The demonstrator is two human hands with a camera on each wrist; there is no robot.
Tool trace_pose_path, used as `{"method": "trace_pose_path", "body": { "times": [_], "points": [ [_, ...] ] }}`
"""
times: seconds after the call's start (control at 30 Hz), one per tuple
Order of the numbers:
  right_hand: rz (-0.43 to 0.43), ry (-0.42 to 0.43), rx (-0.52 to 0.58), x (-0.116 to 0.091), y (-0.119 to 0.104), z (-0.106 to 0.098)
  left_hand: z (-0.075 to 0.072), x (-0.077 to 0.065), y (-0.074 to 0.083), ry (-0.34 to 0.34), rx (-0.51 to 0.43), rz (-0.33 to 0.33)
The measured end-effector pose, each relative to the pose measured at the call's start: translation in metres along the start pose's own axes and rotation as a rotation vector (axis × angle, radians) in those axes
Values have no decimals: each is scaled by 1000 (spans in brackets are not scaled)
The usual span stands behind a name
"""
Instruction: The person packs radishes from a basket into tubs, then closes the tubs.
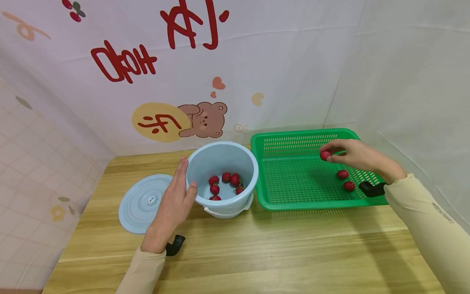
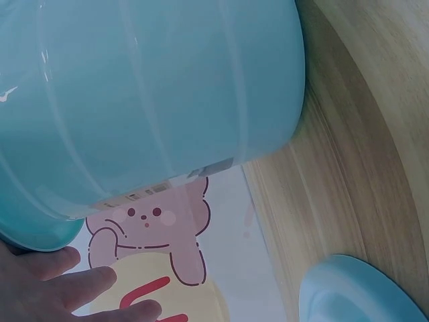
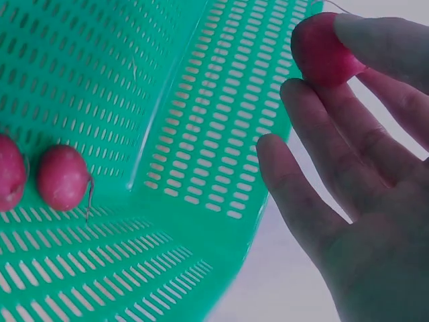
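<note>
My right hand pinches a small red radish between thumb and fingertips, above the green basket. Two more radishes lie in the basket's right side, one radish a little behind the other radish. To the left stands a light blue bucket with several radishes on its bottom. Straight fingers of my left hand are right at the bucket's left rim. In the left wrist view, the bucket's ribbed side fills the upper left, with those fingers below its rim.
A round blue lid lies on the wooden table, left of the bucket and partly behind my left forearm. The bucket's white handle hangs down in front. A printed cloth wall rises behind the table.
</note>
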State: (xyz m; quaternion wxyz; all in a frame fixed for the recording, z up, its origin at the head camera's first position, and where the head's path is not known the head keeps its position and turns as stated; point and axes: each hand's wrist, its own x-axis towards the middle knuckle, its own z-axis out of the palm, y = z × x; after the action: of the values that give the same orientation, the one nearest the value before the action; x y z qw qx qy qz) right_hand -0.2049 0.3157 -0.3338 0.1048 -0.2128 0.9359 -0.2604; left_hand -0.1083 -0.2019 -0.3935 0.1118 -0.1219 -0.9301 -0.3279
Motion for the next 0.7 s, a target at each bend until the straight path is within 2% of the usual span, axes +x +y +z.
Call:
{"method": "trace_pose_path", "body": {
  "times": [0.23,0.5,0.7],
  "points": [
    [14,39,24,-12,-12,3,0,0,0,1,-5,-4],
    [65,78,180,-26,-30,7,0,0,0,7,5,3],
    [26,143,172,-34,-44,13,0,0,0,8,7,3]
  ]
}}
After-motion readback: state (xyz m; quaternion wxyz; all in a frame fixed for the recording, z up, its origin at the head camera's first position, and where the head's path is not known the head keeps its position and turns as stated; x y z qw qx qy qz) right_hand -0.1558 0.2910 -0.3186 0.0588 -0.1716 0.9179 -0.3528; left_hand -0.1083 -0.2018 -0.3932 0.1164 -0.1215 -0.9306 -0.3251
